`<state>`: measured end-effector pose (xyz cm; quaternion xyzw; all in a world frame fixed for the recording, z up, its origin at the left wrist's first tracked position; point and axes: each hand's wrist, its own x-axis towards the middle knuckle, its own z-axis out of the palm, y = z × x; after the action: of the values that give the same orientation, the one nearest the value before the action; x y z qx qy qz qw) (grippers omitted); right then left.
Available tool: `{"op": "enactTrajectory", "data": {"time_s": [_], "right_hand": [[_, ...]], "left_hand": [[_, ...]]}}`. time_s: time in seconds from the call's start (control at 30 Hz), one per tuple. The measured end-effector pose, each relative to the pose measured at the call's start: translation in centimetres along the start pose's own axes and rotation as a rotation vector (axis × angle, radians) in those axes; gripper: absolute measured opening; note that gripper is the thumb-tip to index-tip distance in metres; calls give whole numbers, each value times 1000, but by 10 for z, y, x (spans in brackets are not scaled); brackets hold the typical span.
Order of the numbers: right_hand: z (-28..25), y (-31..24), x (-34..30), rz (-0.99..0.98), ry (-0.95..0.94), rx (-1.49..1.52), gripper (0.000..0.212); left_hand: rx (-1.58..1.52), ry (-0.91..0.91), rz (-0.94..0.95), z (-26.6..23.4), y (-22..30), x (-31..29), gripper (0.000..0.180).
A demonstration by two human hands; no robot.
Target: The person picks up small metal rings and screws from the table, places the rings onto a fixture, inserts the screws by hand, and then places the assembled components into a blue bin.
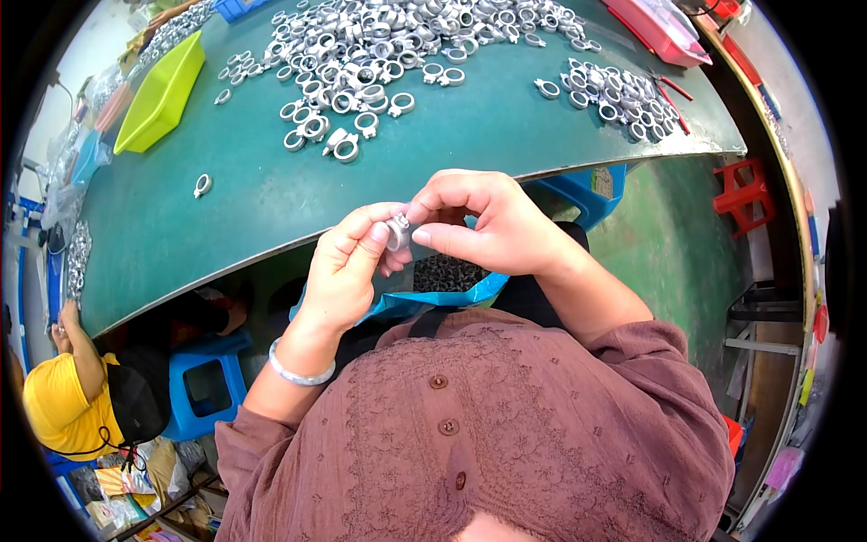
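Note:
My left hand (pixel 339 266) is closed around a small silvery metal ring clamp (pixel 395 237), pinching it between thumb and fingers just off the table's near edge. My right hand (pixel 492 221) comes in from the right, thumb and forefinger curled together beside the clamp's lug. Whatever those fingertips grip, if anything, is too small to make out. Below both hands, at my lap, a blue bag (pixel 488 287) stands open with many small dark parts (pixel 444 271) inside. A single clamp (pixel 202 186) lies apart on the green table (pixel 262 203).
A large heap of ring clamps (pixel 379 45) covers the table's far middle; a smaller pile (pixel 623 99) lies right, beside a red-handled tool (pixel 673 90). A yellow-green bin (pixel 163 95) and a pink tray (pixel 659 32) flank them. A person in yellow (pixel 68 402) sits at left.

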<state>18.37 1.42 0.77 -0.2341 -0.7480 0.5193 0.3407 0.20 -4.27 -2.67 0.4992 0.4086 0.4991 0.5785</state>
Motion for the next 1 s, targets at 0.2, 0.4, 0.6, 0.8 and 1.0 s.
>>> {"op": "enactTrajectory", "data": {"time_s": [0.2, 0.4, 0.6, 0.8, 1.0], "right_hand": [[9, -2, -1, -10, 50, 92, 10], [13, 3, 1, -216, 132, -92, 11], [11, 1, -1, -147, 112, -129, 9], [11, 2, -2, 2, 89, 199, 5], [7, 12, 0, 150, 67, 298, 8]], "left_hand": [[-49, 18, 117, 1, -6, 2, 25], [-112, -3, 137, 2, -8, 1, 27], [-133, 0, 124, 3, -5, 1, 28], [-241, -37, 35, 2, 2, -2, 31], [-390, -95, -82, -1, 4, -4, 33]]}}
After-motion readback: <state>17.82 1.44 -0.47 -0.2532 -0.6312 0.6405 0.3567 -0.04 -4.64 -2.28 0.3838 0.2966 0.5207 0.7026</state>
